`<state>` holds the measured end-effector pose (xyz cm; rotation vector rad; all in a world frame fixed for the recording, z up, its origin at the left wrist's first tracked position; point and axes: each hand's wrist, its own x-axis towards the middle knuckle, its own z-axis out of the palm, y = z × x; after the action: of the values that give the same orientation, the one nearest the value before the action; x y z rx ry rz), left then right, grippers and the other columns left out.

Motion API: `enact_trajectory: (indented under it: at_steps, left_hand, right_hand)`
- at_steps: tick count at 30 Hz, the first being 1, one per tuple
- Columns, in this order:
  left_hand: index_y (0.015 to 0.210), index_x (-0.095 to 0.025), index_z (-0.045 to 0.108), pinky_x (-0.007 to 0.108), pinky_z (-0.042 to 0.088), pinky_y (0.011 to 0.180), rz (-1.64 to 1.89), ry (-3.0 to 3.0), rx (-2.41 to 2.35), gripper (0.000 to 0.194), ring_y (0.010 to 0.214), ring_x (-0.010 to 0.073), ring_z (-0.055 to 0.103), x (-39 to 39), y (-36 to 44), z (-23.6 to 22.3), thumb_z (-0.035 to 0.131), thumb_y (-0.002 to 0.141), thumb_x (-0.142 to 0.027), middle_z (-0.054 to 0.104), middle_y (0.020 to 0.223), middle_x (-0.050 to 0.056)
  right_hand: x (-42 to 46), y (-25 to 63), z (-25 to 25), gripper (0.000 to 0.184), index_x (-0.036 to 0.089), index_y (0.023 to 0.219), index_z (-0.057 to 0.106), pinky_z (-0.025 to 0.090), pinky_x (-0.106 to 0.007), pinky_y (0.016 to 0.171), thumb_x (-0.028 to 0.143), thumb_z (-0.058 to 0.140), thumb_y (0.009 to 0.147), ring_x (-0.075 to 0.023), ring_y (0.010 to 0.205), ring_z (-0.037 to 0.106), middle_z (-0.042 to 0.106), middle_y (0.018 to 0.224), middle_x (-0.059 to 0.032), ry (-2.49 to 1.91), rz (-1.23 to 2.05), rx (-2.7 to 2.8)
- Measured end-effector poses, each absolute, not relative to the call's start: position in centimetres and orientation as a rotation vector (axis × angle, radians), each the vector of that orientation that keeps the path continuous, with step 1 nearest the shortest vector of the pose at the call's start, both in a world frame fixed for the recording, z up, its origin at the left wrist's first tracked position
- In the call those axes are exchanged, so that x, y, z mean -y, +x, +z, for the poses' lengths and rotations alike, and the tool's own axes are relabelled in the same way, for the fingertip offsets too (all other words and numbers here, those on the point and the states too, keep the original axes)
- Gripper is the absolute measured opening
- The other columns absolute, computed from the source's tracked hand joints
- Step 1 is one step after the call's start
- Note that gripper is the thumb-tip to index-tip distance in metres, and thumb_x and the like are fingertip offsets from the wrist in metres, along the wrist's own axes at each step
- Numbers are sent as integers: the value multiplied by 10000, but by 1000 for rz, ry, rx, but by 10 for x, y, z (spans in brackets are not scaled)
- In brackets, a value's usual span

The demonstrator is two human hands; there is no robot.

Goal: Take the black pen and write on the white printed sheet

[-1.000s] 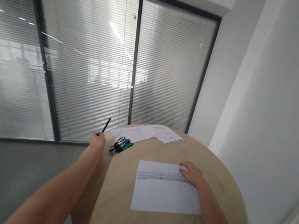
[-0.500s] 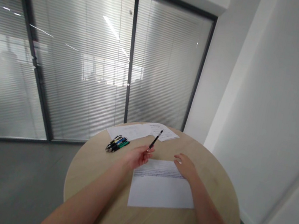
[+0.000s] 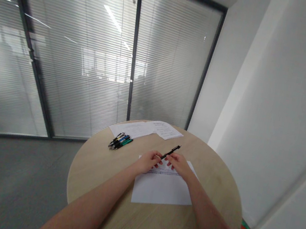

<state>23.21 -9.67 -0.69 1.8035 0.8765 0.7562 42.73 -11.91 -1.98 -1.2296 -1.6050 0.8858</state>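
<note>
A black pen (image 3: 172, 152) is held slantwise over the written sheet of paper (image 3: 161, 193), its upper end pointing away to the right. My left hand (image 3: 149, 162) pinches the pen's lower end. From the other side, the fingers of my right hand (image 3: 179, 163) close on the pen's shaft, close to the left fingertips. Both hands are above the top part of the sheet and cover some of its handwritten lines. The lower half of that sheet is blank.
A pile of several pens (image 3: 120, 141) lies to the left on the round wooden table (image 3: 91, 175). Behind it, more papers (image 3: 135, 129) spread along the far edge. Glass panels with blinds (image 3: 92, 92) stand beyond, and a white wall (image 3: 274, 112) rises on the right.
My left hand has shifted right with the pen, which now leans further to the right. My right hand has come left from the sheet's upper right corner and taken hold of the pen.
</note>
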Motion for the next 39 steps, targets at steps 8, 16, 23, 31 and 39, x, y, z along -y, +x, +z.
enact_trajectory:
  at_steps: [8, 16, 23, 31, 39]
  left_hand:
    - [1010, -147, 607, 230, 455, 609, 740, 2031, -807, 258, 642, 119, 593, 91, 227, -5, 544, 779, -241, 679, 762, 32]
    - [878, -206, 714, 277, 448, 751, 642, 2460, -1395, 202, 779, 180, 603, 69, 189, 5, 570, 737, -218, 696, 840, 50]
    - [801, -233, 745, 321, 452, 808, 603, 2514, -1376, 212, 823, 230, 609, 63, 184, -6, 578, 685, -172, 687, 850, 78]
    - [809, -254, 752, 311, 439, 869, 654, 2527, -1247, 230, 866, 228, 611, 64, 184, -8, 587, 670, -173, 697, 876, 70]
    - [699, -262, 743, 301, 458, 747, 620, 2521, -1198, 199, 706, 210, 608, 73, 188, -7, 590, 628, -156, 699, 725, 43]
  right_hand:
    - [123, 429, -14, 355, 149, 917, 672, 424, -214, 501, 456, 670, 739, -135, 660, 595, 680, 845, -68, -1086, 1000, 1393]
    - [125, 440, -12, 263, 178, 888, 555, 410, -191, 471, 430, 575, 814, -113, 620, 597, 668, 874, -52, -1086, 1184, 1081]
    - [131, 441, -13, 207, 177, 898, 500, 409, -184, 456, 383, 493, 879, -107, 597, 598, 662, 901, -71, -1220, 1309, 1136]
    - [141, 439, 5, 270, 169, 934, 520, 448, -194, 504, 428, 550, 862, -144, 711, 663, 676, 982, -94, -1186, 1285, 1399]
    - [160, 423, 39, 341, 163, 981, 534, 499, -244, 602, 473, 554, 841, -163, 755, 660, 684, 877, -81, -1194, 1203, 1669]
